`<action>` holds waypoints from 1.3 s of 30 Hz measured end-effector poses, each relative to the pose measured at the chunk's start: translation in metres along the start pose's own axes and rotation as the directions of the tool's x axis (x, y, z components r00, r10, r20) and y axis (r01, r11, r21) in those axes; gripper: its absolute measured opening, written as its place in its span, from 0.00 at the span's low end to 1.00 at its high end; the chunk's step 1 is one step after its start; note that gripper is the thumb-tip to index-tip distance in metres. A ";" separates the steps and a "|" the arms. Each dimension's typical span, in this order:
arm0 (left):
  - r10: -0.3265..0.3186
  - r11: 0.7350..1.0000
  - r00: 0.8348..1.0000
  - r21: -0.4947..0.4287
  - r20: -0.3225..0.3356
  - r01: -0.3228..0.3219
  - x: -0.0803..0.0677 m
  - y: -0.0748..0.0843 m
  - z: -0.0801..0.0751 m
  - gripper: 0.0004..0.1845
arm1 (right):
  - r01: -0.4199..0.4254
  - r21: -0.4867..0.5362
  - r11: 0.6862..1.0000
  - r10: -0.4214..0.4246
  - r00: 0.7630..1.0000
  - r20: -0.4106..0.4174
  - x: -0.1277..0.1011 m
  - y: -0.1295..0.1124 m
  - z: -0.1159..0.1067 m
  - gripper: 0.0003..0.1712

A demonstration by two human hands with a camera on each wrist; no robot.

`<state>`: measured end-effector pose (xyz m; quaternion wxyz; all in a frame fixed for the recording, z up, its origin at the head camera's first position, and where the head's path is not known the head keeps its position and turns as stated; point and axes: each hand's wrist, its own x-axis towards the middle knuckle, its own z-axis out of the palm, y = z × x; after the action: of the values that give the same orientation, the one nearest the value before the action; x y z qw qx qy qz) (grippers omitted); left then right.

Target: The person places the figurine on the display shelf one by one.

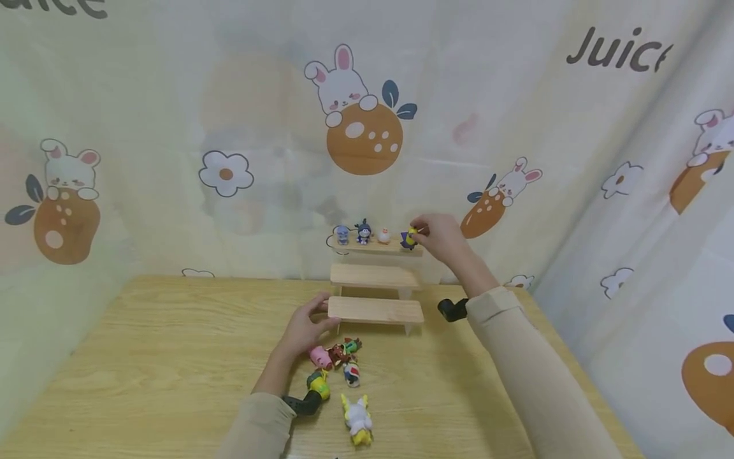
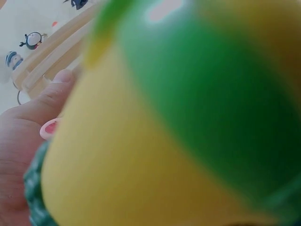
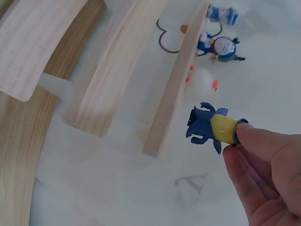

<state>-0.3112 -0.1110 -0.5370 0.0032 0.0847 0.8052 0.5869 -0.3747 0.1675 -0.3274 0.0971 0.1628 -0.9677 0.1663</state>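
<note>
At the table's (image 1: 172,357) far edge, head view: the right hand (image 1: 441,237) pinches a yellow-and-blue figurine (image 1: 410,237) at the right end of the stepped shelf's (image 1: 375,310) top tier, beside three seated figurines (image 1: 363,234), while the left hand (image 1: 304,328), fingers relaxed, rests against the lowest tier's left end above a cluster of loose toys (image 1: 341,366). Left wrist view: a blurred yellow-and-green toy (image 2: 178,122) fills the lens, the thumb (image 2: 42,106) touching nothing visible. Right wrist view: fingertips (image 3: 247,136) grip the figurine just off the tier's end; seating it well likely calls for keeping it upright, feet fully on the board, clear of the white neighbour (image 3: 202,79).
</note>
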 end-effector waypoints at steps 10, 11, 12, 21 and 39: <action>0.027 0.999 1.000 -0.028 -0.002 -0.028 0.003 -0.004 0.001 0.38 | -0.026 0.040 0.999 0.026 1.000 -0.009 0.019 0.003 0.010 0.16; 0.027 0.999 1.000 -0.030 -0.001 -0.027 0.002 -0.004 0.001 0.38 | -0.024 0.040 0.999 0.025 1.000 -0.010 0.020 0.003 0.011 0.16; 0.029 0.999 1.000 -0.029 -0.002 -0.029 0.002 -0.004 0.002 0.38 | -0.024 0.042 0.999 0.024 1.000 -0.010 0.021 0.003 0.012 0.16; 0.016 1.000 1.000 -0.023 0.000 -0.016 0.002 -0.004 0.002 0.38 | -0.035 0.027 0.999 0.035 0.999 -0.004 0.024 0.004 0.018 0.16; 0.008 1.000 1.000 -0.016 -0.011 -0.009 0.002 -0.004 0.001 0.38 | -0.027 0.024 0.999 0.028 0.999 -0.020 0.021 0.009 0.022 0.17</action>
<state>-0.3138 -0.1106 -0.5413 -0.0030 0.0849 0.8002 0.5936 -0.4004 0.1616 -0.3449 0.1027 0.1489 -0.9668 0.1805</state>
